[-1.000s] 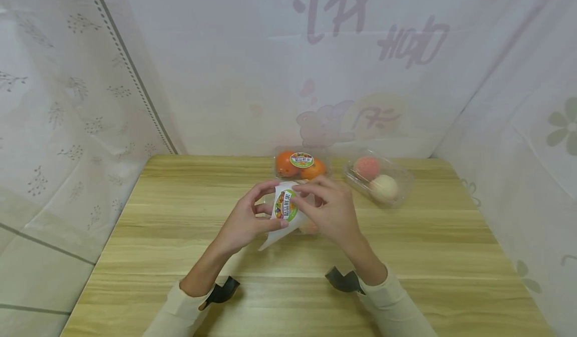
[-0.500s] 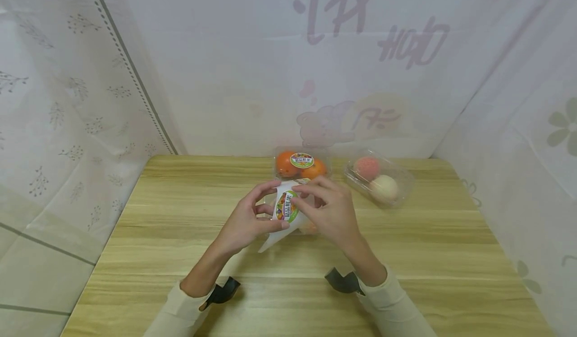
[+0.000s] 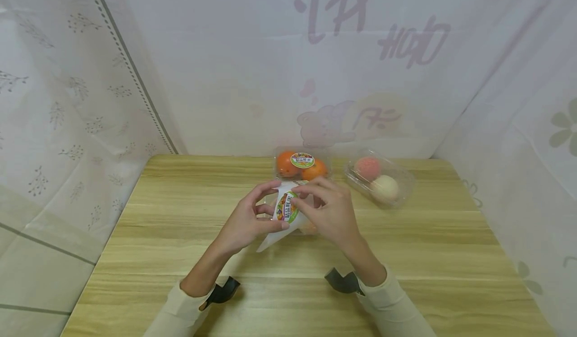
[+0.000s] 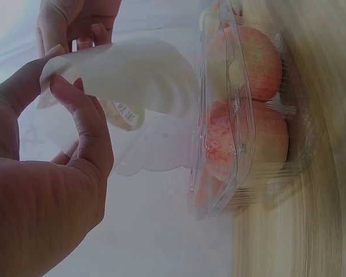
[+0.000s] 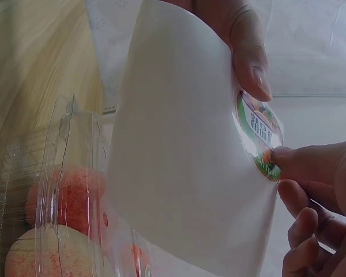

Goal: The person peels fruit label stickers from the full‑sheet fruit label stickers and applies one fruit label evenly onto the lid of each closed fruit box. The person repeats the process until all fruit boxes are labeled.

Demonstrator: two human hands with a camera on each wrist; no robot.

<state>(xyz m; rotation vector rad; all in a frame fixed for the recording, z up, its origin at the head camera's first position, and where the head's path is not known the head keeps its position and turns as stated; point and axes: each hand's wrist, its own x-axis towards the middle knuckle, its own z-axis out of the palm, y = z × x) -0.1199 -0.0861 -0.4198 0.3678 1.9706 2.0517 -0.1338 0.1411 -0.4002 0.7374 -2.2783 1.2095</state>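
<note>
My left hand [image 3: 241,224] grips a curved white sheet of backing paper [image 5: 173,138], its thumb on the front near an oval fruit-label sticker [image 3: 287,209]. At the sticker's edge, my right hand [image 3: 337,209] pinches with thumb and fingertip; whether that edge is lifted off the paper cannot be made out. Below both hands stands a clear plastic clamshell box [image 4: 219,196], closed, with reddish-yellow peaches [image 4: 248,138] inside. In the head view the hands and paper hide most of this box.
Behind the hands, a clear box of orange fruits [image 3: 286,163] bears an oval sticker [image 3: 302,160] on its lid. Another clear box [image 3: 405,182] with a pink fruit [image 3: 367,167] and a cream one [image 3: 384,189] sits to the right. A patterned curtain [image 3: 225,76] backs the wooden table [image 3: 180,192].
The backing paper and its sticker have tilted and dropped very slightly between the fingers. Both hands hold nearly the same place, and the boxes have not moved.
</note>
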